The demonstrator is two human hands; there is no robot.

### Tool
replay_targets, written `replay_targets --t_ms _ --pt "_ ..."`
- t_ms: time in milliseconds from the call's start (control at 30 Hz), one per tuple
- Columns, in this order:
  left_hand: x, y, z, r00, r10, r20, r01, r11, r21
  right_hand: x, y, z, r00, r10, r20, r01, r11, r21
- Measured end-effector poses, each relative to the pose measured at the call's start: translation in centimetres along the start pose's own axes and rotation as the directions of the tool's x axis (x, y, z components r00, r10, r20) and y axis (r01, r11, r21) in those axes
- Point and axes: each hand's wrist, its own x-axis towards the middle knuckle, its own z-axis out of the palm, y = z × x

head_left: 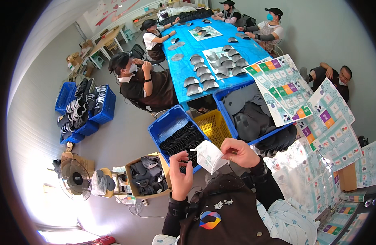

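A white cup-shaped face mask [209,158] is held up in front of my chest, above the bins. My right hand [239,152] pinches its right edge between thumb and fingers. Close to the mask's left side is my left hand [181,174], raised with fingers bent and the thumb apart from them. Whether a thin strap of the mask touches its fingertips cannot be made out. Just beyond my hands stands a blue crate [158,130] with rows of dark curved pieces [182,139].
A yellow crate [212,127] and a blue bin of grey pieces [249,108] adjoin the blue-covered table [182,93]. Several people sit around it. A carton of dark pieces [149,175] and a fan [77,178] are on my left. Printed sheets [280,87] lie on the right.
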Motion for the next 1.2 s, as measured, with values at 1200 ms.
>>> replay_targets --t_ms 1200 --pt "-1.8 4.4 0.5 0.942 -0.028 0.334 0.199 0.849 -0.49 -1.8 -5.8 5.1 0.985 -0.108 -0.137 0.059 0.946 -0.32"
